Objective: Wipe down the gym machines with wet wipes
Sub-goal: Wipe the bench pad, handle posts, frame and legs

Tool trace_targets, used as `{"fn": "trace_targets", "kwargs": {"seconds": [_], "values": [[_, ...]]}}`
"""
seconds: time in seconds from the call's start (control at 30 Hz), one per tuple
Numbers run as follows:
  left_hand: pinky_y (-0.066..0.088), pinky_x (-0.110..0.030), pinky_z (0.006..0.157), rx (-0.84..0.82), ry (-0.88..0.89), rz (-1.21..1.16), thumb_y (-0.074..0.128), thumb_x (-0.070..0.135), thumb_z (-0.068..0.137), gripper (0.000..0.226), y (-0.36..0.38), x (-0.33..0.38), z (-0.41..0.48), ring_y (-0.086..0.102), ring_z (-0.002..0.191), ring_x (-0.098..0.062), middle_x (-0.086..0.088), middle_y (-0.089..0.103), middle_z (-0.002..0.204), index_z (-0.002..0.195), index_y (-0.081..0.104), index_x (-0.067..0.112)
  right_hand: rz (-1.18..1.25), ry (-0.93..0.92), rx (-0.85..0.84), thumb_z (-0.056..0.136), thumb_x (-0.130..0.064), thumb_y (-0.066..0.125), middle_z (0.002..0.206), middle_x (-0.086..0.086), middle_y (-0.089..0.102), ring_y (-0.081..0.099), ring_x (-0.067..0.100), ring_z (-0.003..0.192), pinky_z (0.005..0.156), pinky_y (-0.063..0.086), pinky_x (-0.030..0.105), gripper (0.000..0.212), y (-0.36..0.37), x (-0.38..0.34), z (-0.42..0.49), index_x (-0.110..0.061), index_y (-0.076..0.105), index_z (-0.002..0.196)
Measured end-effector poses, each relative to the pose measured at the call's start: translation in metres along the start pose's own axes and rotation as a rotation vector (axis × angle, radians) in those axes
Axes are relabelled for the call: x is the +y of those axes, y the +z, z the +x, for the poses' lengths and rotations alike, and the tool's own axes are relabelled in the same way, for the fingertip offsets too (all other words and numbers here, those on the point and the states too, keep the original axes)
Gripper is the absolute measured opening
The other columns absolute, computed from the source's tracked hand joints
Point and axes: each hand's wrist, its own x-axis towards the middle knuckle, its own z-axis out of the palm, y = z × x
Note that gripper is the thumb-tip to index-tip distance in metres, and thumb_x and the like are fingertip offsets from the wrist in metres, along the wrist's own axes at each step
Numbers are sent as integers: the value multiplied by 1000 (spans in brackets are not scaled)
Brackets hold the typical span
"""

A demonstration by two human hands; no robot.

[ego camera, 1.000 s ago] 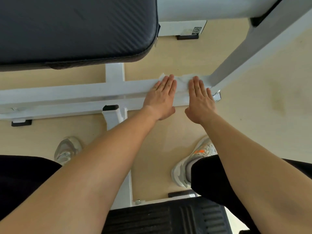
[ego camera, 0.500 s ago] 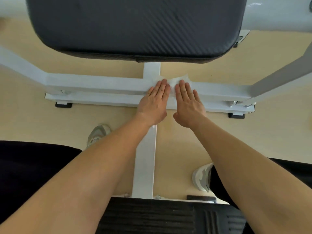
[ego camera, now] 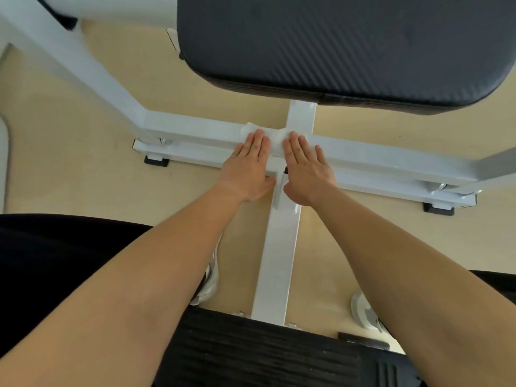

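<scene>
A white wet wipe (ego camera: pixel 275 135) lies flat on the white crossbar (ego camera: pixel 195 129) of the gym machine's base frame, just left of where the centre beam (ego camera: pixel 277 255) meets it. My left hand (ego camera: pixel 247 166) and my right hand (ego camera: pixel 305 166) lie side by side with straight fingers, both pressing the wipe onto the bar. Most of the wipe is hidden under my fingers; only its far edge and the strip between my hands show.
A black padded seat (ego camera: pixel 349 46) overhangs the bar from above. A white slanted strut (ego camera: pixel 69 54) rises at the left. A black ribbed footplate (ego camera: pixel 265 353) lies near me. My shoes (ego camera: pixel 209 280) stand on the beige floor beside the centre beam.
Both hands have slid the wipe leftward along the crossbar, from its right end by the slanted strut to the junction with the centre beam. My view has shifted left with them.
</scene>
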Motion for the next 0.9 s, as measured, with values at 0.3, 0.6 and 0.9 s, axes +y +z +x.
{"fn": "trace_targets", "kwargs": {"seconds": [0.3, 0.6, 0.9], "values": [[0, -39, 126, 62, 55, -9, 35, 50, 102, 84, 3, 32, 15, -15, 153, -22, -10, -19, 165, 158, -11, 8, -22, 68, 32, 99, -23, 39, 162, 7, -30, -24, 23, 151, 125, -4, 44, 84, 9, 29, -13, -12, -23, 155], [6, -39, 126, 170, 2, -34, 28, 43, 105, 68, 14, -35, 10, -6, 154, -21, -8, -9, 167, 159, 2, 9, -49, -69, 32, 101, -29, 36, 162, 6, -31, -25, 24, 150, 125, -5, 44, 82, -6, -28, 32, -13, -25, 155], [5, -39, 126, 192, -162, -53, 32, 35, 104, 71, 24, -128, -18, -7, 154, -23, -10, -12, 166, 158, -5, 6, -75, -223, -39, 92, -22, 35, 160, 5, -35, -28, 22, 149, 125, -6, 44, 87, -25, -104, 72, -13, -26, 154]]}}
